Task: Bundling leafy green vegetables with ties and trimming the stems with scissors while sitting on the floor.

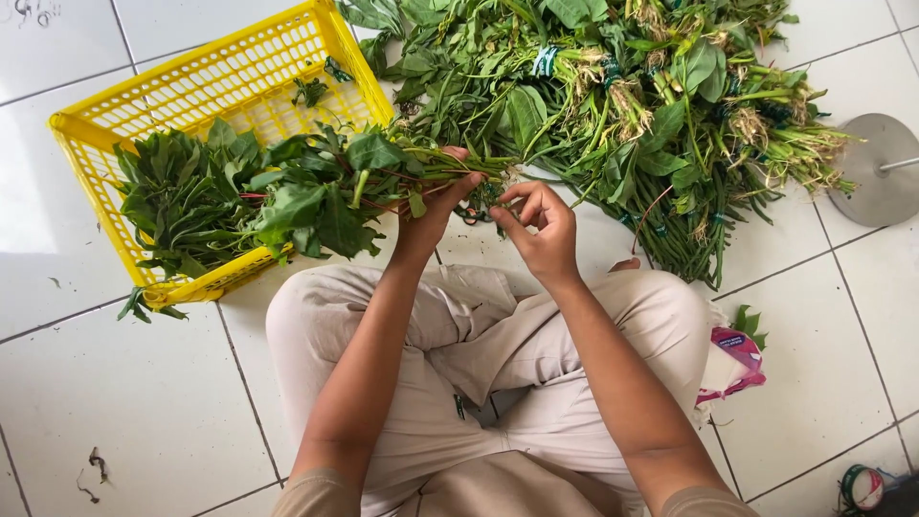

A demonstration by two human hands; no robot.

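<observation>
While I sit cross-legged on the white tiled floor (124, 402), my left hand (433, 215) grips a bunch of greens (325, 196) by its stems, fingers (458, 184) wrapped tight around them. The bunch lies nearly level, its long axis running left to right: the cut stem ends point right, toward my other hand, and the broad dark leaves fan out to the left, over the near corner of the yellow basket (91, 144). My right hand (541, 225) is just beside the stem ends, thumb and first fingers pressed together in a pinch on something thin and dark at the tip of the stems; I cannot tell what it is, it is too small. The other fingers of that hand curl loosely.

The basket is tipped on the floor to my left, its open side facing up, with more loose leafy greens (177, 201) lying in it, touching the leaves of the bunch I hold. Ahead of me and to the right lies a large pile of greens (651, 105), many of them tied, their pale roots mostly toward the right. A round grey metal base (876, 177) rests on the floor at the far right. A crumpled pink and white bag (735, 362) lies against my right knee.
</observation>
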